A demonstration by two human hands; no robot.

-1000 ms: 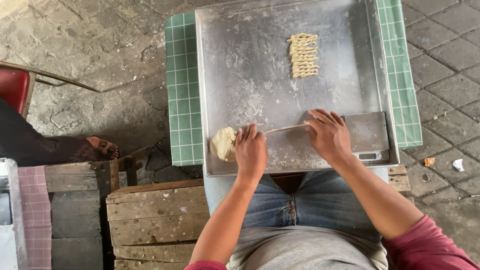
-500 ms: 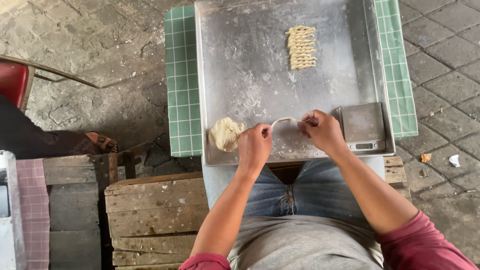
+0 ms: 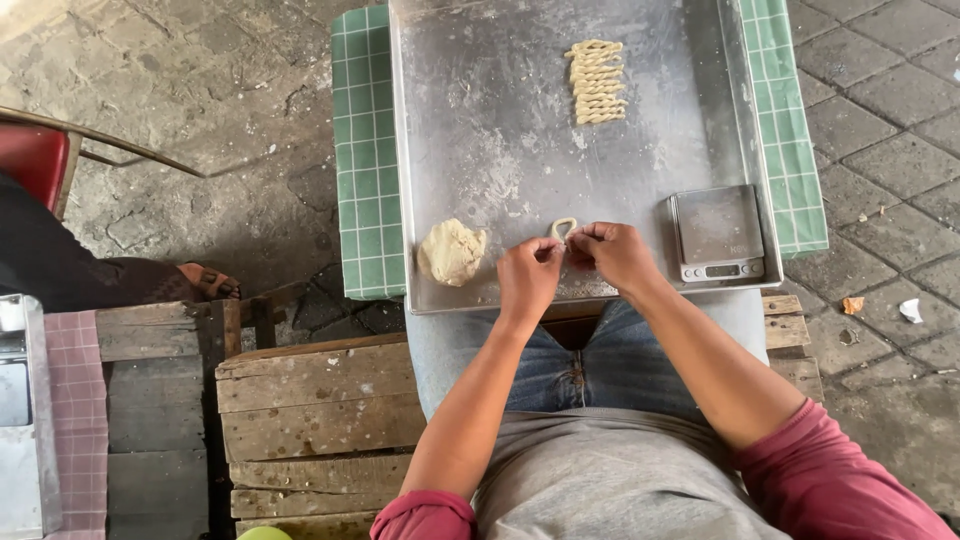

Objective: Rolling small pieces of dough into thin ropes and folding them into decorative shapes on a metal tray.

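Dough strand (image 3: 563,228): thin, pale, bent into a small loop; both ends are pinched between the fingers of the left hand (image 3: 528,277) and the right hand (image 3: 612,252), loop pointing away from the person. It lies on the floured metal tray (image 3: 480,130), near the front edge, just right of the dough lump (image 3: 451,251).
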